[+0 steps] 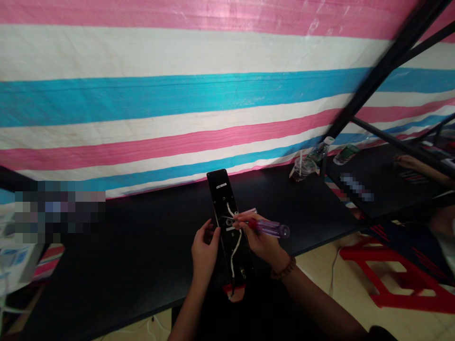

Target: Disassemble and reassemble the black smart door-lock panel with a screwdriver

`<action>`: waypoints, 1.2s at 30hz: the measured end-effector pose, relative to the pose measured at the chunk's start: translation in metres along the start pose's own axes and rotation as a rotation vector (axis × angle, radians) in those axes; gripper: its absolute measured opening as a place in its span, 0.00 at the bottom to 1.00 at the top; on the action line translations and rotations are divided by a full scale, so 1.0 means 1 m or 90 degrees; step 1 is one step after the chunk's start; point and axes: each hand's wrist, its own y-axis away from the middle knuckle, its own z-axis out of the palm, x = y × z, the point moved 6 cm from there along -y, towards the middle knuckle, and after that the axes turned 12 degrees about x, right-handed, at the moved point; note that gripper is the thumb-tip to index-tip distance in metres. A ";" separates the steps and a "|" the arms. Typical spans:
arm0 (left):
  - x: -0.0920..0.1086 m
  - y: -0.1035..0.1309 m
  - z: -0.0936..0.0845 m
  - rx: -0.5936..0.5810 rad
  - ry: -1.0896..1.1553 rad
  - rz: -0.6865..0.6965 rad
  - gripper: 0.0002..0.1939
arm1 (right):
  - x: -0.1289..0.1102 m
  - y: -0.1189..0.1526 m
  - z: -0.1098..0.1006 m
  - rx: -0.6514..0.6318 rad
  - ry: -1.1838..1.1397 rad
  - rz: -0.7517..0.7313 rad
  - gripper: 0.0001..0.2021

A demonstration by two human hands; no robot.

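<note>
Panel (228, 241): left hand (205, 244) curled alongside, right hand (262, 244) holding screwdriver (270, 228) aslant.

Glossy translucent plastic screwdriver handle (272, 228), smooth black panel (228, 244), matt dark tabletop (142, 251), woven plastic sheeting (177, 52)

Panel (226, 240), one: long, narrow, black; white label (221, 186) near its far end, small round fittings on the upward face; set lengthwise over a black table (117, 260). Cord (232, 258), one: white, loosely curved along the panel. Screwdriver (270, 228), one: translucent purple handle, tip directed at the panel.
</note>
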 end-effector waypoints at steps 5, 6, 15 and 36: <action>-0.009 0.006 0.016 -0.081 -0.012 -0.025 0.29 | 0.005 0.001 0.010 -0.057 0.032 -0.022 0.05; -0.008 0.007 0.016 -0.078 -0.010 -0.025 0.29 | 0.006 0.002 0.010 -0.062 0.039 -0.027 0.05; -0.009 0.009 0.016 -0.076 0.008 -0.035 0.31 | -0.001 0.004 0.009 -0.083 0.077 -0.053 0.05; -0.007 0.009 0.017 -0.083 0.023 -0.033 0.29 | 0.000 0.005 0.007 -0.062 0.063 -0.076 0.06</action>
